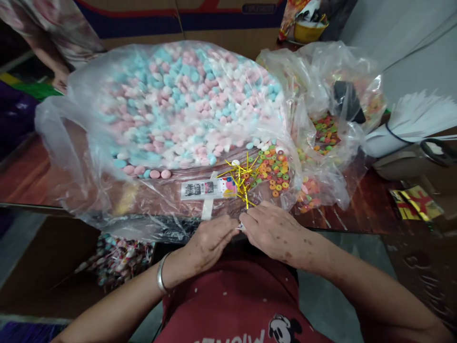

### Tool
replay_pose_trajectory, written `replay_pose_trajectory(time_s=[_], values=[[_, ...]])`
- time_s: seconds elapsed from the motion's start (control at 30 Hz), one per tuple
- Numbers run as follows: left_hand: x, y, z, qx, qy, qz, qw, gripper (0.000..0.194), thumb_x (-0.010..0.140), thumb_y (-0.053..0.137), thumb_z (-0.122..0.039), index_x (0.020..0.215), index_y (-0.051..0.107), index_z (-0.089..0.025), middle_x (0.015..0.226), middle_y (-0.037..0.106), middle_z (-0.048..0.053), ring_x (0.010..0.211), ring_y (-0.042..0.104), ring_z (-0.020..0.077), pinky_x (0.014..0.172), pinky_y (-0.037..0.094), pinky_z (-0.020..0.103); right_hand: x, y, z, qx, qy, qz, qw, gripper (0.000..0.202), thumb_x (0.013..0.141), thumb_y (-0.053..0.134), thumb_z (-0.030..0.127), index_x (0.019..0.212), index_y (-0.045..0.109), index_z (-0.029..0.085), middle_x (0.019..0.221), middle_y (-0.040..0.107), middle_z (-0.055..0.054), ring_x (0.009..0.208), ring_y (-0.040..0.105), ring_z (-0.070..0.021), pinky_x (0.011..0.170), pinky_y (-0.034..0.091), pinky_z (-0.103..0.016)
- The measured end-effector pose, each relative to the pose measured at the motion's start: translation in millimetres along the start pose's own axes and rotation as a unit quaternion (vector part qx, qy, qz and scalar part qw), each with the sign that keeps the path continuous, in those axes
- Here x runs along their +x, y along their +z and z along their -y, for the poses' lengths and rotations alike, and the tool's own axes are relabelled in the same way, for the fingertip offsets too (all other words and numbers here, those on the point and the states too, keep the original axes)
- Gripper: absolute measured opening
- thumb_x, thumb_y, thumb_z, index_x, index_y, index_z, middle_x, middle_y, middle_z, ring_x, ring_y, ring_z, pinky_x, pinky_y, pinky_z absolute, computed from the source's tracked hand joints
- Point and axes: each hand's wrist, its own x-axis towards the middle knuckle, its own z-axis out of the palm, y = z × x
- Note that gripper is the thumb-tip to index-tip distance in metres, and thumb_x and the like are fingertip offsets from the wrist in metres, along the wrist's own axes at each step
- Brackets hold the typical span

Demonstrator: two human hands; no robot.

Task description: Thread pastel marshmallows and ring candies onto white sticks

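At the table's front edge, my left hand (211, 244) and my right hand (276, 233) meet with fingers pinched together. A small whitish bit of plastic (240, 227) shows between their fingertips; most of it is hidden, so I cannot tell what it belongs to. Gold twist ties (246, 176) lie in a loose pile just beyond my right fingers, one reaching almost to them. Left of the ties are flat printed clear plastic bags (203, 189). Ring-shaped orange, green and red candies (274, 171) are scattered to the right of the ties.
A big clear bag of pink, blue and white candies (178, 105) covers much of the table. More clear bags (321, 157) with ring candies lie right. A box of wrapped sweets (117, 262) sits below left. White strips (421, 114) stand at right. Another person's hand (60, 80) is far left.
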Motion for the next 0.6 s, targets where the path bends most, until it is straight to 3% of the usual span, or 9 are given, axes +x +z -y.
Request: replay_pose_trajectory(time_s=[0.1, 0.17, 0.23, 0.3, 0.37, 0.47, 0.6], values=[[-0.6, -4.9, 3.8, -0.118, -0.163, -0.033, 0.979, 0.025, 0.095, 0.046, -0.023, 0.075, 0.058, -0.015, 0.065, 0.054, 0.0, 0.058, 0.047, 0.0101, 0.054, 0.038, 0.02, 4.9, -11.9, -12.2, -0.012, 0.017, -0.087, 0.996, 0.017, 0.095, 0.044, 0.022, 0.094, 0.06, 0.015, 0.086, 0.061, -0.006, 0.081, 0.05, -0.0197, 0.077, 0.037, -0.036], [0.2, -9.9, 7.3, -0.216, -0.288, -0.098, 0.928, 0.03, 0.092, 0.051, -0.033, 0.068, 0.056, -0.016, 0.056, 0.043, -0.004, 0.05, 0.037, 0.0076, 0.045, 0.029, 0.019, 5.8, -14.2, -22.6, -0.019, 0.09, -0.164, 0.982, 0.024, 0.097, 0.044, 0.028, 0.106, 0.059, 0.013, 0.1, 0.063, -0.01, 0.095, 0.051, -0.0225, 0.086, 0.037, -0.039], [3.1, -14.1, 10.5, -0.327, -0.362, -0.175, 0.855, 0.032, 0.087, 0.059, -0.042, 0.068, 0.056, -0.015, 0.052, 0.036, -0.006, 0.044, 0.029, 0.0057, 0.04, 0.021, 0.017, 5.5, -6.9, -30.5, -0.008, 0.19, -0.189, 0.964, 0.023, 0.097, 0.042, 0.027, 0.1, 0.061, 0.014, 0.097, 0.063, -0.01, 0.093, 0.051, -0.0219, 0.085, 0.039, -0.037], [7.7, -16.3, 12.3, -0.411, -0.386, -0.23, 0.793, 0.034, 0.079, 0.068, -0.045, 0.069, 0.057, -0.015, 0.05, 0.034, -0.007, 0.042, 0.025, 0.004, 0.038, 0.018, 0.016, 5.9, 9.5, -32.9, 0.013, 0.254, -0.136, 0.958, 0.024, 0.096, 0.042, 0.024, 0.085, 0.062, 0.016, 0.085, 0.063, -0.008, 0.083, 0.052, -0.0201, 0.079, 0.039, -0.034], [12.8, -16.1, 12.9, -0.454, -0.39, -0.251, 0.761, 0.035, 0.072, 0.075, -0.044, 0.069, 0.058, -0.014, 0.049, 0.036, -0.008, 0.04, 0.026, 0.003, 0.038, 0.017, 0.015, 8.8, 29.9, -30.0, 0.02, 0.28, -0.07, 0.957, 0.022, 0.094, 0.047, 0.025, 0.079, 0.061, 0.016, 0.081, 0.062, -0.007, 0.08, 0.052, -0.0201, 0.077, 0.039, -0.033], [18.1, -13.3, 13.1, -0.482, -0.384, -0.257, 0.744, 0.035, 0.069, 0.077, -0.043, 0.069, 0.058, -0.013, 0.049, 0.038, -0.008, 0.039, 0.027, 0.0021, 0.037, 0.018, 0.014, 17.1, 53.6, -23.6, 0.014, 0.315, -0.028, 0.948, 0.018, 0.09, 0.053, 0.028, 0.078, 0.061, 0.016, 0.082, 0.063, -0.009, 0.081, 0.052, -0.0219, 0.076, 0.038, -0.033], [19.9, -10.0, 13.9, -0.488, -0.383, -0.264, 0.739, 0.034, 0.07, 0.077, -0.042, 0.07, 0.058, -0.013, 0.049, 0.04, -0.007, 0.039, 0.029, 0.0019, 0.038, 0.019, 0.014, 26.3, 59.9, -24.7, 0.026, 0.346, -0.014, 0.938, 0.014, 0.085, 0.051, 0.018, 0.075, 0.062, 0.016, 0.08, 0.065, -0.009, 0.079, 0.054, -0.022, 0.074, 0.037, -0.032]])
